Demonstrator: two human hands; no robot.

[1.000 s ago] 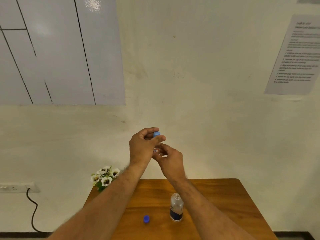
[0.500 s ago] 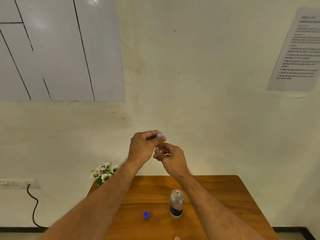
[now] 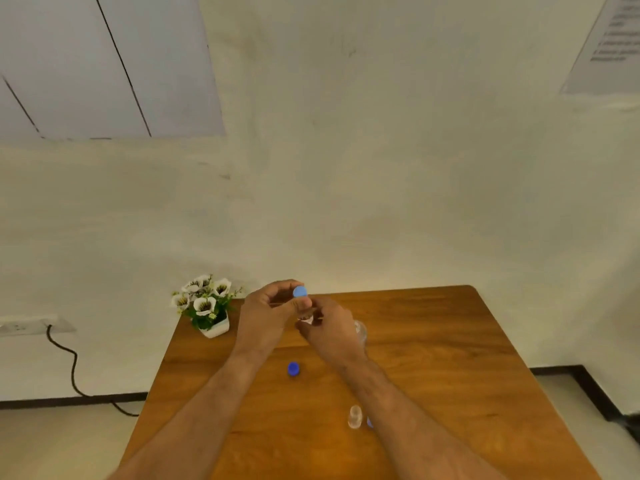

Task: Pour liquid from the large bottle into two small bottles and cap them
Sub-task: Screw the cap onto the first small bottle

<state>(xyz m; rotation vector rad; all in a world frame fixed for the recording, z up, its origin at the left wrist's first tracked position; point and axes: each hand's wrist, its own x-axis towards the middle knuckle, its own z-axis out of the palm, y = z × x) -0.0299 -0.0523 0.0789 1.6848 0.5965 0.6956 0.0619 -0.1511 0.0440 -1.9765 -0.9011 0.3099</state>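
Your left hand pinches a light blue cap directly atop the small bottle gripped upright by your right hand, above the table, behind the loose blue cap.

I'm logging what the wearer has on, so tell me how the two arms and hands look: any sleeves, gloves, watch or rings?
Both forearms are bare to the bottom edge of the picture, with visible hair and no sleeves. The left hand and right hand wear no gloves; no watch, band or ring shows on them.
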